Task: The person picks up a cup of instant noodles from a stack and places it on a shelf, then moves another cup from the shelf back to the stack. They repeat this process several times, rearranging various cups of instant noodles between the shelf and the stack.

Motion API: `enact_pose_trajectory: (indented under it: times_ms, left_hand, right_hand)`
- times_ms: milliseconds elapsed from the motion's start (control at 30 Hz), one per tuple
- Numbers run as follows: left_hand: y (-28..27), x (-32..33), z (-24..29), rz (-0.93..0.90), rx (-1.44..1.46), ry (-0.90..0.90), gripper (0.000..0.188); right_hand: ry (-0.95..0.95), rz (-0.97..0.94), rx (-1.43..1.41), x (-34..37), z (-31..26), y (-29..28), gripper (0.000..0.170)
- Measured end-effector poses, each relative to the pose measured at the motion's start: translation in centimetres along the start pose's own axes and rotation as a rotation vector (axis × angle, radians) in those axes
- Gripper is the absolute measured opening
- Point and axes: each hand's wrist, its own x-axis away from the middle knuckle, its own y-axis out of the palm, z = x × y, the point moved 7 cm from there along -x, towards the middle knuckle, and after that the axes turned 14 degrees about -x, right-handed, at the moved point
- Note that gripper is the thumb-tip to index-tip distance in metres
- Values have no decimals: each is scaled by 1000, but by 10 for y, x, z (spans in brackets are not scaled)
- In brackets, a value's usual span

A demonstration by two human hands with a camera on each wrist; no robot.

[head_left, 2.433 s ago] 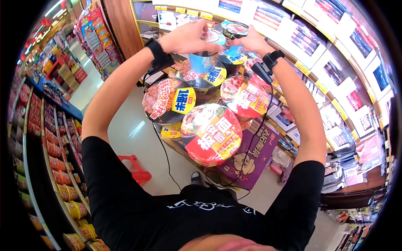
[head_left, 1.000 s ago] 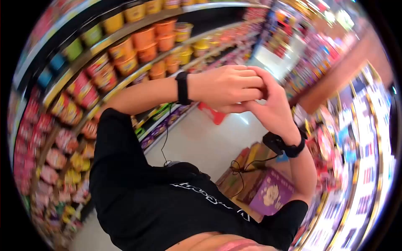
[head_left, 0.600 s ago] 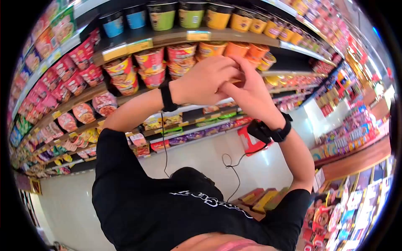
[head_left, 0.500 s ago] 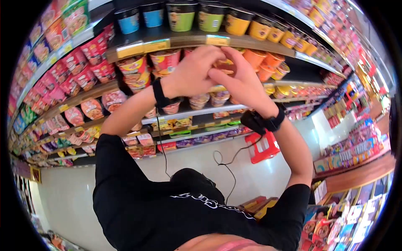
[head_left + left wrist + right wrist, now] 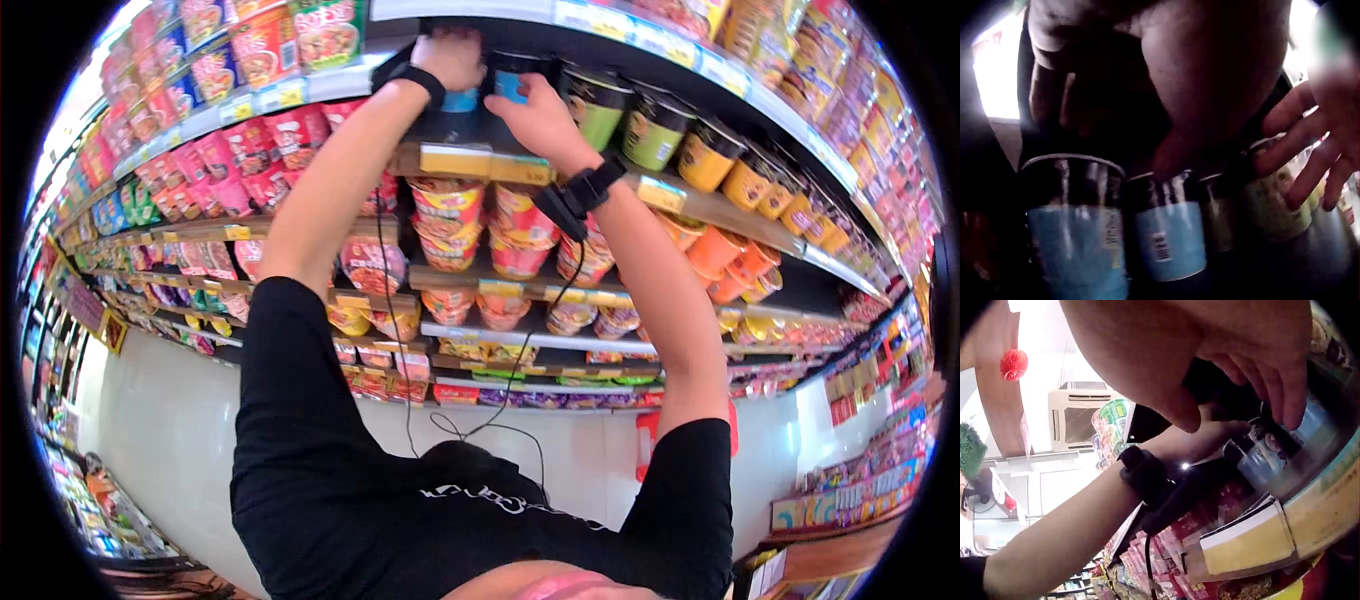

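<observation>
Two blue instant noodle cups with black tops stand side by side on a dark shelf: the left cup and the right cup. My left hand reaches over the left one, blurred in the head view. In the left wrist view its thumb comes down right at the right cup's rim, while its fingers hang above the left cup in shadow. My right hand is beside the right cup, fingers and thumb apart; in the right wrist view that hand shows fingers extended toward the cups.
Green noodle cups and yellow cups continue the row rightward. Price tags line the shelf edge. Another shelf edge runs overhead. Below are stacked red-yellow cups. Cables hang from both wrists. A red stool stands below.
Earlier my hands were on two blue cups above a stack of noodle bowls. The view then swung left to the shelves, hands together and without cups. Now they are apart, reaching into the shelf.
</observation>
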Motion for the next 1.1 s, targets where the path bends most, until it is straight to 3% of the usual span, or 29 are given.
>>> enact_pose_trajectory:
  times_ms: [133,233,300,400,467,533,567,600,633,667,800,833,900,967,1100]
  left_hand:
    - [2,11,-3,32,90,27,62]
    - [-11,25,0,50,90,72,69]
    - [-5,26,-2,89,126,5,80]
    - [-10,34,0,-39,210,-28,96]
    - [-27,41,-1,32,168,-25,83]
    - [-44,54,4,170,148,47,76]
    - [-54,65,6,280,145,100,72]
    - [-79,86,9,358,175,114,74]
    - [-96,109,10,598,137,154,76]
    - [-106,127,12,581,206,178,81]
    - [-161,186,54,609,370,236,87]
    - [-167,195,67,620,419,324,88]
    - [-182,207,98,614,526,447,90]
    - [-188,207,130,653,744,561,94]
    - [-221,196,209,648,1292,704,98]
  right_hand:
    - [4,-28,57,-7,1,9,82]
    - [39,-52,28,-15,5,11,82]
    - [59,-51,10,-17,11,17,83]
    - [39,19,88,-24,22,18,80]
    - [12,-51,77,-24,25,20,74]
    - [-140,-39,44,-14,14,15,69]
    - [-168,-69,50,3,-9,9,69]
    - [-335,-69,-17,10,-14,6,68]
    - [-370,-54,26,19,-14,1,68]
    - [-501,-43,45,33,-20,-4,73]
    - [-659,-131,7,119,-61,-42,84]
    - [-706,-134,21,142,-63,-51,87]
    - [-729,-26,36,187,-60,-80,91]
    - [-540,-10,-16,224,-50,-108,95]
    - [-409,210,41,303,-64,-175,96]
